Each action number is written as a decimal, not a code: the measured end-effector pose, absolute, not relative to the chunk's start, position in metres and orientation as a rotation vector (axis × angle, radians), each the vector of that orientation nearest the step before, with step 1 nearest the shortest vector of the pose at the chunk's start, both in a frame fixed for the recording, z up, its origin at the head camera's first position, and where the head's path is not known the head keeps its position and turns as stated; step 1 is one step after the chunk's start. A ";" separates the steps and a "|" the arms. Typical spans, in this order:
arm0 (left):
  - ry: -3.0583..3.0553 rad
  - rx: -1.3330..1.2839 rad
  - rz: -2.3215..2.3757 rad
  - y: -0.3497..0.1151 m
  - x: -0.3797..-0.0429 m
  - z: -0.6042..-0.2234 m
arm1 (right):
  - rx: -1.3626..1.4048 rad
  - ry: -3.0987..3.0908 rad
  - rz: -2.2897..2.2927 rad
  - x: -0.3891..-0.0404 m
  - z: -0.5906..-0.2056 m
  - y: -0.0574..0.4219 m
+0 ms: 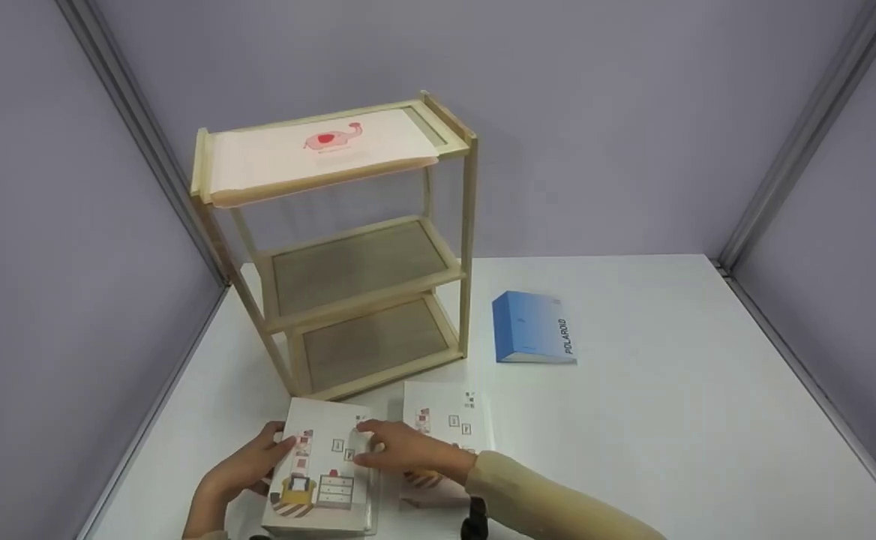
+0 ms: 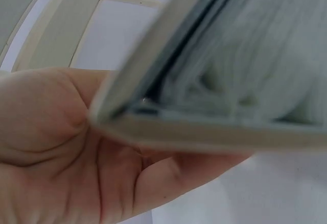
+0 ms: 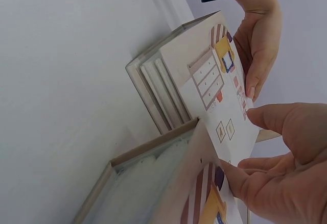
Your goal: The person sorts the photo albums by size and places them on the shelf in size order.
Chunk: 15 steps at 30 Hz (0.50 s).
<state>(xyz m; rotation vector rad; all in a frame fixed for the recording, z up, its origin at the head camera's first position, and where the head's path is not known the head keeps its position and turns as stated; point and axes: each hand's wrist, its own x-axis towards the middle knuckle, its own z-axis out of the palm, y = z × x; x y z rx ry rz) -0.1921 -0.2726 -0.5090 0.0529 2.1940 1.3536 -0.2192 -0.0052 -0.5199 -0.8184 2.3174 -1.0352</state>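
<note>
A thick white photo album (image 1: 318, 465) with printed drawers and a yellow striped motif lies at the front, below the shelf. My left hand (image 1: 247, 465) grips its left side, thumb on the cover and fingers underneath; in the left wrist view the spine lies across the palm (image 2: 56, 142) and the pages show edge-on. Over the album's right side is my right hand (image 1: 400, 446), thumb and index finger extended, their tips at the cover. A matching album (image 1: 449, 409) lies to the right, partly hidden by the right forearm; its corner (image 3: 196, 183) is near in the right wrist view.
A three-tier wooden shelf (image 1: 363, 304) stands behind the albums, with a white elephant-print album (image 1: 273, 161) on its top tier. A blue Polaroid album (image 1: 535, 330) lies right of the shelf on the white table (image 1: 655, 390). Grey panels (image 1: 595, 135) enclose the table.
</note>
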 end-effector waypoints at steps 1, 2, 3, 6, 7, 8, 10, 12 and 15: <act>2.187 0.060 1.357 -0.273 -0.192 -0.509 | -0.818 2.324 -1.038 -0.219 -0.520 -0.006; 2.175 0.069 1.363 -0.274 -0.193 -0.509 | -0.819 2.335 -1.036 -0.219 -0.520 -0.006; 2.161 0.079 1.371 -0.275 -0.193 -0.509 | -0.817 2.345 -1.032 -0.219 -0.520 -0.006; 2.107 0.101 1.400 -0.277 -0.195 -0.510 | -0.789 2.365 -1.035 -0.218 -0.520 -0.007; 2.095 0.104 1.408 -0.278 -0.195 -0.511 | -0.773 2.367 -1.041 -0.217 -0.520 -0.007; 2.089 0.104 1.412 -0.279 -0.195 -0.511 | -0.759 2.368 -1.045 -0.217 -0.520 -0.007; 2.091 0.095 1.412 -0.280 -0.195 -0.511 | -0.734 2.366 -1.054 -0.216 -0.519 -0.007; 2.102 0.081 1.406 -0.280 -0.195 -0.512 | -0.724 2.361 -1.054 -0.216 -0.520 -0.008; 2.100 0.078 1.404 -0.281 -0.196 -0.511 | -0.746 2.362 -1.031 -0.216 -0.520 -0.009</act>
